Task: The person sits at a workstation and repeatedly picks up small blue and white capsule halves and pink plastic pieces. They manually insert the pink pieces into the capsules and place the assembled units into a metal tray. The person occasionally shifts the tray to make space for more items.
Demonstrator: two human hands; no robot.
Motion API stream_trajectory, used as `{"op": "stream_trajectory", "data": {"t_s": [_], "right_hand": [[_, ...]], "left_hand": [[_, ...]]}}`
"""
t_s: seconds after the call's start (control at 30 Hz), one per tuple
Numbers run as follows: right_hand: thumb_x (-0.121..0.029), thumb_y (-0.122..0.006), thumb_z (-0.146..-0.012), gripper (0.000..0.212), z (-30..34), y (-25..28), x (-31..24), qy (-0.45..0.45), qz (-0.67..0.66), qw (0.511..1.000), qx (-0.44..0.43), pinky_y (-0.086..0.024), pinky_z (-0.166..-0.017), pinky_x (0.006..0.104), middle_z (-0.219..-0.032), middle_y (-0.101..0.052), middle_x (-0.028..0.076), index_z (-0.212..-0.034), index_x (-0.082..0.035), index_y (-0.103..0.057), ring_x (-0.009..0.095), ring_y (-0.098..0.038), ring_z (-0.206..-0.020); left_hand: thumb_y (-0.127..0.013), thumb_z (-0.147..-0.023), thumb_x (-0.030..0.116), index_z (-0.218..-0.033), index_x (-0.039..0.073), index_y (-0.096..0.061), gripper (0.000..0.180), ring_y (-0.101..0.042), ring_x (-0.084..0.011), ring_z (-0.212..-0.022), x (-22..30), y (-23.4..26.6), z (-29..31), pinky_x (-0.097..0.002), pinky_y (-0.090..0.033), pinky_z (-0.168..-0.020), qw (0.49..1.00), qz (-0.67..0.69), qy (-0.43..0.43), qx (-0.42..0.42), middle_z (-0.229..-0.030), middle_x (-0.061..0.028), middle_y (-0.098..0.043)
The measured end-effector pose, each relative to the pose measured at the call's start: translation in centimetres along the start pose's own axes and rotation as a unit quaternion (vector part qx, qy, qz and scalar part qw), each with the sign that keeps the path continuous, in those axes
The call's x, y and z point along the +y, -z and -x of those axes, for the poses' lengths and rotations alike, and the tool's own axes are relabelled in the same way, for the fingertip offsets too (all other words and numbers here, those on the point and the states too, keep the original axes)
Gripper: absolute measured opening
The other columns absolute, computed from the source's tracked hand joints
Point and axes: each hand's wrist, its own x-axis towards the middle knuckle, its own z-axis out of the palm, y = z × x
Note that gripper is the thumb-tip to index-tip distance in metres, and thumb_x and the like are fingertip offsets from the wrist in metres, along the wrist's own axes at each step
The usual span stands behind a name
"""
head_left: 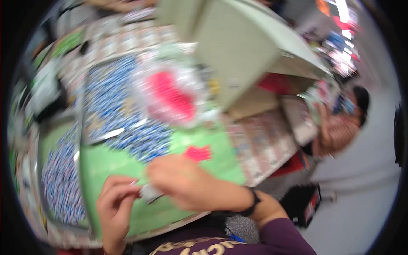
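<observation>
Close to the table's near edge, my left hand (115,203) pinches a tiny whitish piece between thumb and fingers; blur hides its kind. Beside it my right hand (180,182) is curled, its fingers smeared by motion. A small grey-white piece (150,193) shows between the two hands, against the right one; I cannot make out what it is. Beyond the hands, small blue-and-white pieces (146,138) spread over the green mat (108,163). Right of them lies a small heap of bright pink pieces (197,153). Behind that heap sits a clear plastic bag (142,87) holding many pink pieces.
A metal-rimmed tray (87,80) of blue-and-white pieces stands at the back left. Another tray (79,170) at left holds purplish pieces. A large pale box (231,46) rises at the back right. Farther right a person (342,127) sits; a black box (299,204) is on the floor.
</observation>
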Motion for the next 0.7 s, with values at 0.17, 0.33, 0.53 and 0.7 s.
{"op": "stream_trajectory", "data": {"t_s": [0.17,0.33,0.53,0.7], "right_hand": [[0.005,-0.053,-0.072,0.017,-5.0,0.2,5.4,-0.012,0.114,0.986,-0.125,-0.039,-0.071,0.038,-0.076,-0.05,0.007,-0.082,-0.008,-0.046,0.03,-0.052,-0.074],[0.005,-0.053,-0.073,0.018,-5.2,-0.2,6.2,-0.005,0.164,0.971,-0.176,-0.038,-0.073,0.0365,-0.077,-0.051,0.007,-0.083,-0.009,-0.046,0.028,-0.053,-0.075],[0.005,-0.053,-0.073,0.018,-5.4,-0.2,6.4,-0.004,0.179,0.965,-0.191,-0.038,-0.074,0.0365,-0.077,-0.051,0.007,-0.083,-0.009,-0.046,0.028,-0.053,-0.076],[0.004,-0.053,-0.074,0.017,-5.8,-0.5,6.4,-0.011,0.186,0.961,-0.205,-0.038,-0.074,0.0368,-0.076,-0.051,0.007,-0.083,-0.008,-0.046,0.028,-0.053,-0.075]], "left_hand": [[-0.057,-0.087,-0.01,-0.11,-0.005,-0.06,0.024,-0.064,-0.0179,-0.089,-5.4,3.4,-5.6,-0.0279,-0.054,-0.079,0.98,0.162,-0.02,0.117,-0.108,-0.0125,-0.061],[-0.058,-0.088,-0.007,-0.114,-0.006,-0.059,0.026,-0.064,-0.0174,-0.095,-7.7,3.8,-5.8,-0.0288,-0.054,-0.082,0.97,0.194,-0.055,0.133,-0.112,-0.0124,-0.061],[-0.058,-0.089,-0.006,-0.115,-0.006,-0.06,0.026,-0.064,-0.0175,-0.098,-7.9,3.0,-6.6,-0.0284,-0.053,-0.086,0.969,0.208,-0.067,0.111,-0.113,-0.0126,-0.061],[-0.061,-0.087,-0.006,-0.114,-0.006,-0.06,0.026,-0.063,-0.0167,-0.1,-7.3,2.6,-6.7,-0.028,-0.053,-0.087,0.962,0.245,-0.04,0.113,-0.113,-0.0127,-0.062]]}}
